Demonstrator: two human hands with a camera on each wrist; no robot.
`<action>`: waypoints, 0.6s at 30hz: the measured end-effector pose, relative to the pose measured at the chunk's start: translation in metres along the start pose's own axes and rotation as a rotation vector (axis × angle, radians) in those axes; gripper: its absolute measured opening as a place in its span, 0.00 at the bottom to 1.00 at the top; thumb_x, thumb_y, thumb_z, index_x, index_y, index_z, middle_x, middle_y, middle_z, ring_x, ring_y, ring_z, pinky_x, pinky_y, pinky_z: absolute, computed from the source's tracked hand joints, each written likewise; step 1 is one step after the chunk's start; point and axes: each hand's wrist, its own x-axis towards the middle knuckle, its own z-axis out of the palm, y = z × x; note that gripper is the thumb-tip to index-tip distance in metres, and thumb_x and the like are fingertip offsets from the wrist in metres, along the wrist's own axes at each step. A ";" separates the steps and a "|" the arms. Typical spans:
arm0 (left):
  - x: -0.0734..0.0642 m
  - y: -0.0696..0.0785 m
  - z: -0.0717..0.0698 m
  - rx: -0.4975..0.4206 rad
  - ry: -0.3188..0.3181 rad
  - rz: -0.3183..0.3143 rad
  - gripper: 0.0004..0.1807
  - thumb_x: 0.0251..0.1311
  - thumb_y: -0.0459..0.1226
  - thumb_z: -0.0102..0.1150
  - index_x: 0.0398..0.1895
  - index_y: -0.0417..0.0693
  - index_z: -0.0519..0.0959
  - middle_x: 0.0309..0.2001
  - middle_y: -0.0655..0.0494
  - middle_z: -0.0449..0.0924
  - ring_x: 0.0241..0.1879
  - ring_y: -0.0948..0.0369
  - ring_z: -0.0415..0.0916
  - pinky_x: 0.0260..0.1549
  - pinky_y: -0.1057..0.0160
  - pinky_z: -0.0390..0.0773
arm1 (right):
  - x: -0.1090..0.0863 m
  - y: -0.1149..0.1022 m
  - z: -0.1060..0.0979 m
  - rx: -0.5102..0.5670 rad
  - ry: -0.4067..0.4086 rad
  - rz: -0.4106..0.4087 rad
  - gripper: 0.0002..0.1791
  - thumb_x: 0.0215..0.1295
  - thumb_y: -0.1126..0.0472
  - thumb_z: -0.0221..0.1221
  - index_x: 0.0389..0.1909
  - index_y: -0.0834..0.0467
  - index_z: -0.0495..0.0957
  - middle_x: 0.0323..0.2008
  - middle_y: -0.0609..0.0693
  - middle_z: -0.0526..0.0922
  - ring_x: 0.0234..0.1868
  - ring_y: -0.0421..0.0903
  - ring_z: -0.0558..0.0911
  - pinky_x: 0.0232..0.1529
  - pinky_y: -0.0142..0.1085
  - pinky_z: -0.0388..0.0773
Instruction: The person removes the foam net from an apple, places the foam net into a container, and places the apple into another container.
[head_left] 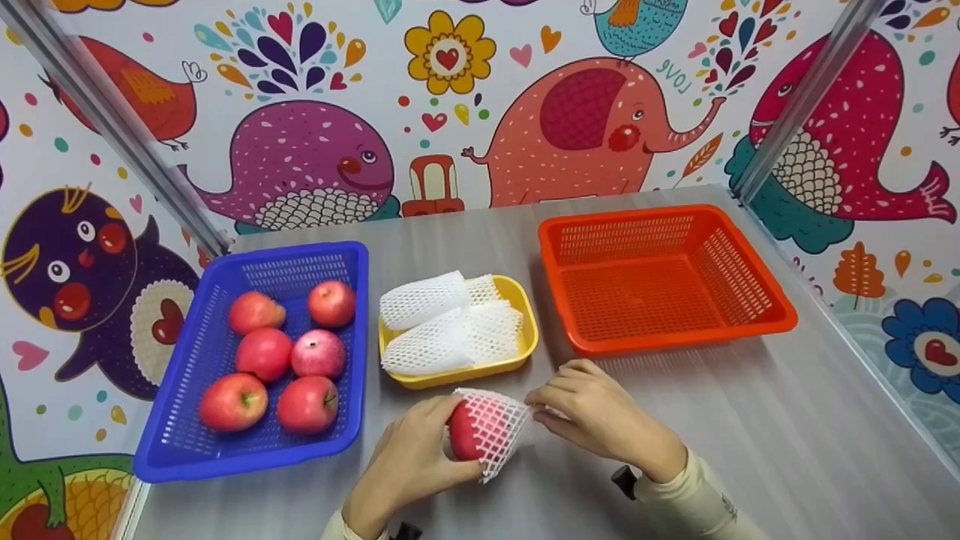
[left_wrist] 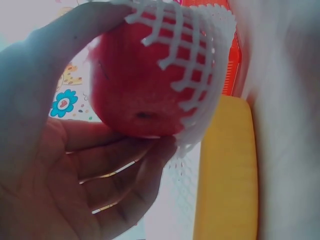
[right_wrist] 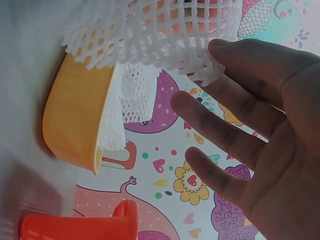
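Observation:
My left hand (head_left: 409, 457) grips a red apple (head_left: 465, 433), thumb on the near side and fingers on the far side. A white foam net sleeve (head_left: 501, 427) covers the apple's right part; its left part is bare. With thumb and index finger, my right hand (head_left: 600, 412) pinches the right end of that net, the other fingers spread in the right wrist view. In the left wrist view the net's cut edge (left_wrist: 182, 65) lies across the apple (left_wrist: 135, 85). Just beyond the hands, a yellow basket (head_left: 427, 379) holds several more white foam nets (head_left: 435, 337).
At the left stands a blue basket (head_left: 161, 457) with several red apples (head_left: 234, 403) in it. An orange-red basket (head_left: 667, 341) stands at the back right. Patterned panels (head_left: 450, 120) close off the grey table (head_left: 750, 420) at the back and sides.

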 end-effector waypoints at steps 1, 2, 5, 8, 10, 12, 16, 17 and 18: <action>0.000 0.000 0.000 0.002 0.000 -0.001 0.42 0.35 0.54 0.78 0.56 0.44 0.79 0.49 0.55 0.82 0.47 0.57 0.80 0.43 0.53 0.81 | 0.000 0.000 0.000 0.002 0.000 0.001 0.12 0.56 0.62 0.72 0.40 0.53 0.84 0.33 0.40 0.84 0.36 0.42 0.81 0.48 0.45 0.75; -0.001 0.000 0.000 0.003 0.000 -0.002 0.42 0.36 0.54 0.78 0.57 0.44 0.79 0.49 0.55 0.83 0.47 0.57 0.80 0.43 0.53 0.81 | -0.001 0.001 -0.001 0.003 -0.001 0.003 0.12 0.55 0.63 0.72 0.40 0.53 0.84 0.33 0.40 0.84 0.35 0.42 0.81 0.48 0.45 0.75; -0.001 -0.001 0.000 -0.002 -0.013 -0.014 0.43 0.38 0.56 0.77 0.58 0.44 0.78 0.50 0.54 0.82 0.48 0.56 0.79 0.44 0.52 0.81 | -0.002 0.001 -0.002 0.004 -0.001 0.005 0.12 0.55 0.63 0.72 0.40 0.53 0.84 0.33 0.41 0.84 0.35 0.42 0.81 0.48 0.45 0.76; -0.002 -0.001 0.000 -0.009 -0.021 -0.023 0.44 0.39 0.57 0.77 0.60 0.44 0.78 0.50 0.54 0.82 0.48 0.56 0.79 0.44 0.51 0.81 | -0.003 0.001 -0.004 0.009 -0.006 0.014 0.11 0.56 0.62 0.72 0.40 0.53 0.84 0.33 0.40 0.84 0.35 0.42 0.81 0.47 0.44 0.76; -0.002 -0.002 0.000 -0.010 -0.021 -0.025 0.44 0.40 0.58 0.77 0.60 0.45 0.77 0.50 0.54 0.82 0.48 0.57 0.79 0.43 0.52 0.81 | -0.003 0.002 -0.004 0.004 -0.002 0.016 0.11 0.56 0.62 0.72 0.40 0.53 0.84 0.33 0.41 0.84 0.35 0.42 0.81 0.47 0.44 0.76; -0.002 -0.003 -0.001 -0.010 -0.017 -0.024 0.44 0.40 0.60 0.76 0.60 0.45 0.77 0.50 0.54 0.82 0.48 0.57 0.79 0.44 0.52 0.81 | -0.003 0.003 -0.005 -0.004 0.004 0.017 0.11 0.56 0.62 0.72 0.40 0.53 0.84 0.32 0.41 0.84 0.35 0.42 0.81 0.47 0.44 0.75; -0.002 -0.003 -0.003 -0.009 -0.015 -0.027 0.45 0.41 0.63 0.75 0.59 0.46 0.77 0.51 0.55 0.82 0.48 0.57 0.79 0.44 0.52 0.80 | -0.003 0.004 -0.006 -0.016 0.021 0.015 0.12 0.55 0.62 0.72 0.40 0.53 0.83 0.32 0.41 0.83 0.34 0.43 0.81 0.46 0.44 0.75; -0.002 -0.003 -0.003 -0.009 -0.016 -0.030 0.45 0.42 0.63 0.75 0.59 0.46 0.77 0.51 0.55 0.82 0.48 0.58 0.79 0.44 0.51 0.80 | -0.003 0.005 -0.007 -0.018 0.023 0.015 0.12 0.55 0.62 0.72 0.40 0.53 0.83 0.31 0.41 0.83 0.34 0.43 0.81 0.46 0.44 0.75; -0.002 -0.003 -0.003 -0.011 -0.016 -0.032 0.44 0.42 0.63 0.75 0.59 0.46 0.77 0.50 0.55 0.82 0.48 0.58 0.79 0.43 0.52 0.80 | -0.003 0.005 -0.007 -0.018 0.024 0.016 0.12 0.55 0.62 0.72 0.40 0.53 0.83 0.31 0.41 0.83 0.34 0.43 0.80 0.46 0.44 0.75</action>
